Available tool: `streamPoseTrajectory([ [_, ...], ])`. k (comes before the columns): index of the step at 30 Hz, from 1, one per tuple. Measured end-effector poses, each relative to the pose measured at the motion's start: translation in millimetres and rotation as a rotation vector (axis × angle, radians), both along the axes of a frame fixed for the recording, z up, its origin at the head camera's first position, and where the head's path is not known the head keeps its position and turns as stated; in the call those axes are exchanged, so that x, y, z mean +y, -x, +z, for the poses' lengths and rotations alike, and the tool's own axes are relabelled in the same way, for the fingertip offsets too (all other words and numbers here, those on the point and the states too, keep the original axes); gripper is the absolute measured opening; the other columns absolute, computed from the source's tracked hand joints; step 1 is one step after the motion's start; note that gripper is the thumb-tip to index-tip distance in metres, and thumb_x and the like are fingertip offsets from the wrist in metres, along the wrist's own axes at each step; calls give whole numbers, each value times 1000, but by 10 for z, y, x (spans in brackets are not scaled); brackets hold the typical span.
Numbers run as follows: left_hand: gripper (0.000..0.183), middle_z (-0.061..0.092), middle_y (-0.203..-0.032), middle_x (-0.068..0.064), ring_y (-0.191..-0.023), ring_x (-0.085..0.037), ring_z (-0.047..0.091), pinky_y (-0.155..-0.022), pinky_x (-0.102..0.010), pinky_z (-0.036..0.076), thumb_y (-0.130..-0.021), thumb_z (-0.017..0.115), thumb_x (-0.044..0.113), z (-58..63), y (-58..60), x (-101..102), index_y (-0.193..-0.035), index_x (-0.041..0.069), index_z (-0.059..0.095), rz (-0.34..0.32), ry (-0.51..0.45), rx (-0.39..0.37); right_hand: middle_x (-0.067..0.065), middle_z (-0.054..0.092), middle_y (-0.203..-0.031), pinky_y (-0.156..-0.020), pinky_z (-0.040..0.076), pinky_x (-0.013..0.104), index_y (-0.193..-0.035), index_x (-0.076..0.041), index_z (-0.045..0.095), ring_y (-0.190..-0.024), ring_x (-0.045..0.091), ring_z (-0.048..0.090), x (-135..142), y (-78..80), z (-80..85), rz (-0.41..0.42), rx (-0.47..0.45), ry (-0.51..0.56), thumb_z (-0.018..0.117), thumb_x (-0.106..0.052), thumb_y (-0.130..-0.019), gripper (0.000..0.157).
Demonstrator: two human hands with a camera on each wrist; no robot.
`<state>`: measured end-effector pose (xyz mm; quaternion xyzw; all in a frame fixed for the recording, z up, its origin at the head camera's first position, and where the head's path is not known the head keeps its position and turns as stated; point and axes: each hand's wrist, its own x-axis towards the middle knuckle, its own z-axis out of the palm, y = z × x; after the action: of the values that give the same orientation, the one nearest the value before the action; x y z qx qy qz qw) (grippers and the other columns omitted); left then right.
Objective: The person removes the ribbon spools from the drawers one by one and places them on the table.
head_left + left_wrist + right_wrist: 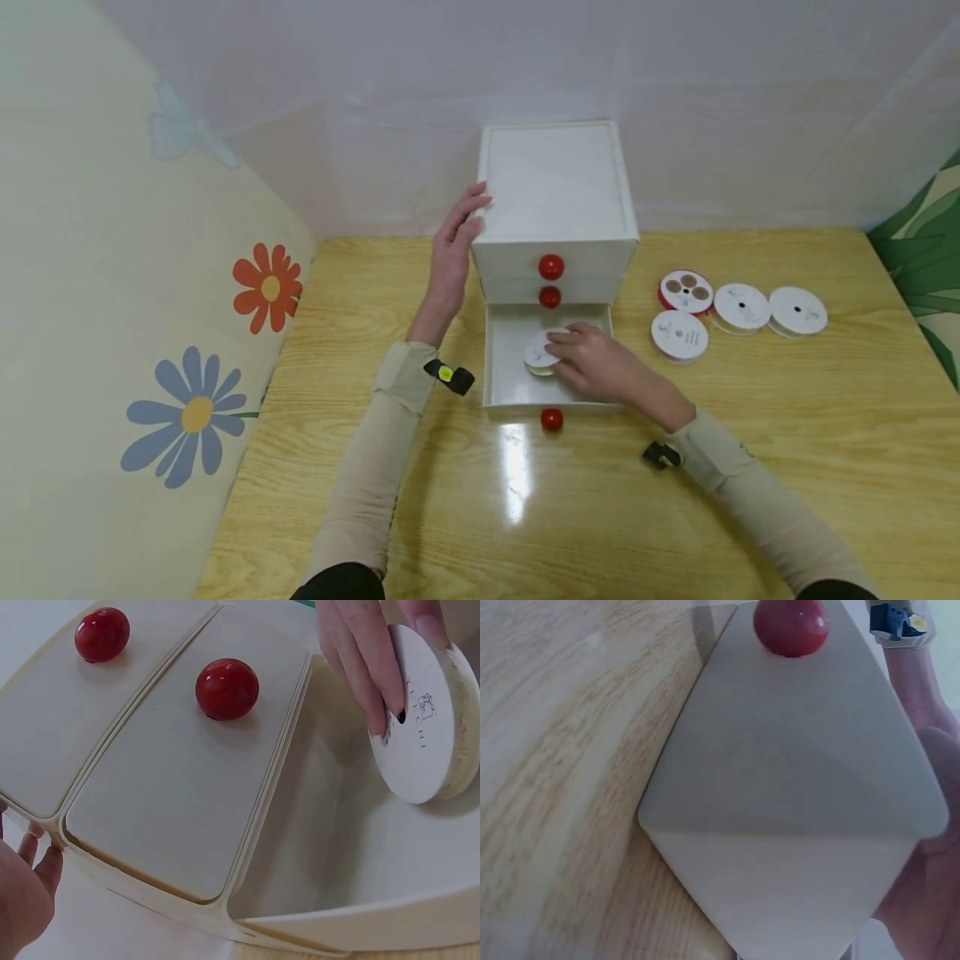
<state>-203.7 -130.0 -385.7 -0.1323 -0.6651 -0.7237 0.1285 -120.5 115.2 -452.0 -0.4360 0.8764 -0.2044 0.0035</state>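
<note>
A small white cabinet (pixel 553 183) with red knobs stands against the back wall, its bottom drawer (pixel 504 367) pulled out. Inside that drawer, my right hand (pixel 600 365) pinches a white ribbon spool (pixel 537 354). The left wrist view shows the spool (pixel 412 761) tilted on its side, cream ribbon wound between its discs and fingers across its face. My left hand (pixel 452 250) rests on the cabinet's left side, fingertips at the top edge. From the right wrist the drawer front (pixel 787 742) hides the spool, and only part of the right hand (pixel 926 900) shows.
To the right of the cabinet several more spools lie flat on the wooden table (pixel 750 467): one with red ribbon (pixel 686 292), and white ones (pixel 678 336) close around it. The two upper drawers, with red knobs (pixel 551 267), are closed. A flower-printed wall (pixel 195 283) borders the left.
</note>
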Motion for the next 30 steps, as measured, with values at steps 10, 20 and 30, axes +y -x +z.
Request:
streamPoseTrajectory([
  [10, 39, 49, -157, -4, -148, -9, 37, -122, -28, 28, -105, 51, 14, -10, 15, 9, -136, -6, 59, -3, 2, 6, 23, 69, -128, -106, 48, 59, -120, 3, 73, -119, 45, 63, 107, -12, 148, -19, -3, 100, 74, -14, -92, 33],
  [20, 38, 49, -157, -4, -147, -9, 38, -121, -28, 29, -105, 51, 15, -7, 7, 8, -136, -6, 59, -6, -8, 7, 20, 69, -130, -104, 48, 62, -119, 0, 75, -121, 46, 62, 281, -79, 385, -111, -43, 182, 76, -11, -91, 31],
  [30, 40, 49, -158, -1, -148, -9, 37, -122, -29, 28, -105, 51, 17, -8, -6, -6, -137, -4, 59, -8, -5, -17, 18, 71, -126, -97, 51, 63, -117, 0, 77, -119, 45, 63, 524, -146, 461, -168, 23, 272, 79, -6, -87, 31],
])
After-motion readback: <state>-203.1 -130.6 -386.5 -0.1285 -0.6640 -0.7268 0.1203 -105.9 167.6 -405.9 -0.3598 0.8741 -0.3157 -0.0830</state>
